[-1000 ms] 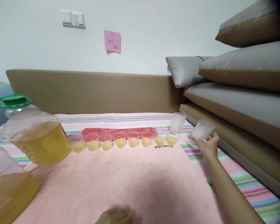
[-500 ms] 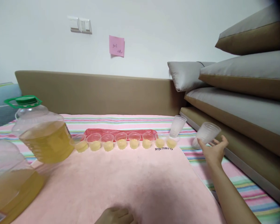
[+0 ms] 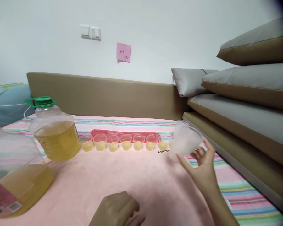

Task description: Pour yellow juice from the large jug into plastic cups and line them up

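the cup (image 3: 187,141) is in the right hand (image 3: 202,168), which bends round its right and near sides, thumb low on the near side and fingers behind and to the right, opened only as wide as the cup. whether several cups are nested there i cannot tell. its long axis tilts: mouth up and to the right, base down and to the left. it lies left of and beyond the palm, in front of the right end of the row of small cups (image 3: 126,145), partly hiding the last one. whether its base touches the mat (image 3: 96,179) i cannot tell.

the left hand (image 3: 118,208) is well apart, at the near edge over the mat, fingers loosely curled; its palm is hidden, so i cannot tell if it has hold of anything. the right hand is clearly the nearer to the row's right end.

another cup (image 3: 181,123) stands just beyond the held one, overlapped by it in view. the red bag (image 3: 129,132) lies behind the row. two jugs (image 3: 58,141) stand far left and near left. the cushions (image 3: 250,103) bound the right side; bare mat lies between the hands.
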`<state>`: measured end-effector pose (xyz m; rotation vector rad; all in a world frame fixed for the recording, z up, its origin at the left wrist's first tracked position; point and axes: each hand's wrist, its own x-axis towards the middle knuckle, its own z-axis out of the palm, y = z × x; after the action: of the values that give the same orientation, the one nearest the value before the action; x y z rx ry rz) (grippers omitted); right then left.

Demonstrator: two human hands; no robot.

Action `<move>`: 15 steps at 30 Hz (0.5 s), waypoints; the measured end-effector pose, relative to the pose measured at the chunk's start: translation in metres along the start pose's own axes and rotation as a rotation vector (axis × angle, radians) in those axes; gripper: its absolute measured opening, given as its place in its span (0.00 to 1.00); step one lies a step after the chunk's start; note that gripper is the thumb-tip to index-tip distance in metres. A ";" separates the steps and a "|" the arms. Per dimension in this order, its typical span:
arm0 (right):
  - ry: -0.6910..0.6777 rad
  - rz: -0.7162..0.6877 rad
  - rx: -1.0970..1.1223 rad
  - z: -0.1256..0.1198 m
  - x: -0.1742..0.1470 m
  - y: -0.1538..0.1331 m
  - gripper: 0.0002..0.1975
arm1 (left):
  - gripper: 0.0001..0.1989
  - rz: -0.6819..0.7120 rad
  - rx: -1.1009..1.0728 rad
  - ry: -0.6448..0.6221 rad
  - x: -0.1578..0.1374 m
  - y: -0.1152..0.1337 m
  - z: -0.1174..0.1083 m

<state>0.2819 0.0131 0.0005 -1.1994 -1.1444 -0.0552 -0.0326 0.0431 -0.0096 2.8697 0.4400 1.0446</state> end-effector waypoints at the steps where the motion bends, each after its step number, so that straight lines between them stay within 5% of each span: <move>1: -0.059 0.018 0.051 0.013 -0.008 -0.011 0.51 | 0.06 -0.059 -0.041 0.046 -0.001 0.000 -0.003; 3: -0.170 0.051 0.126 0.034 -0.026 -0.027 0.49 | 0.03 -0.201 -0.116 0.117 -0.003 0.000 -0.008; 8: -0.364 0.032 0.079 0.059 -0.068 -0.042 0.41 | 0.17 -0.499 -0.207 0.319 -0.008 -0.005 -0.013; 15: -0.402 -0.385 -0.034 0.068 -0.077 -0.053 0.29 | 0.37 -0.550 -0.381 0.475 -0.010 -0.007 -0.006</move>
<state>0.1700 0.0019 -0.0234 -1.0293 -1.7257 -0.1300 -0.0459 0.0470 -0.0121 1.9848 0.8766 1.4772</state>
